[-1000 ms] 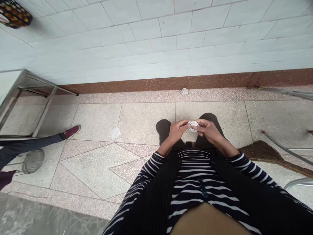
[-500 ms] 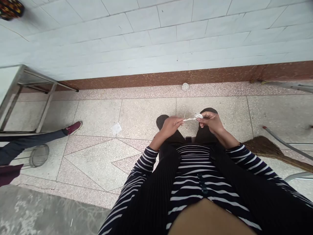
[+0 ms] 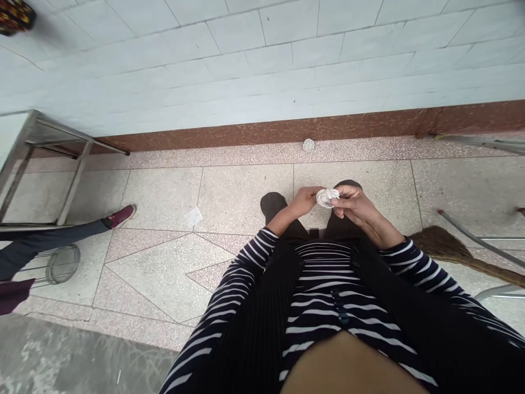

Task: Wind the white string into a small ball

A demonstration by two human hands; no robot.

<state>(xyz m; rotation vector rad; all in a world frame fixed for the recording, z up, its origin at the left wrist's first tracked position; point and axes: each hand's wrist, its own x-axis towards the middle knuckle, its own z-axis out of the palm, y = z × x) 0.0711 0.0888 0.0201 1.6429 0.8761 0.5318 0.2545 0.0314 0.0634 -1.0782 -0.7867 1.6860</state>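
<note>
In front of my lap is a small looped bundle of white cord (image 3: 326,197). My right hand (image 3: 356,208) pinches its right side between thumb and fingers. My left hand (image 3: 304,201) is closed at the bundle's left edge, with its fingertips partly hidden behind the loops. Against the foot of the wall lies a round ball of white cord (image 3: 308,145), from which a thin strand trails toward me.
At far left stands a metal-framed table (image 3: 61,131), with a person's leg and maroon shoe (image 3: 122,216) beside a wire stool (image 3: 63,264). White paper (image 3: 194,216) lies on the tiled floor. To my right are a broom (image 3: 443,245) and curved metal legs (image 3: 467,227).
My left hand has moved right, up to the bundle. The twisted length that stretched between my hands no longer shows, and the bundle now looks like a rounder coil. My right hand keeps its grip.
</note>
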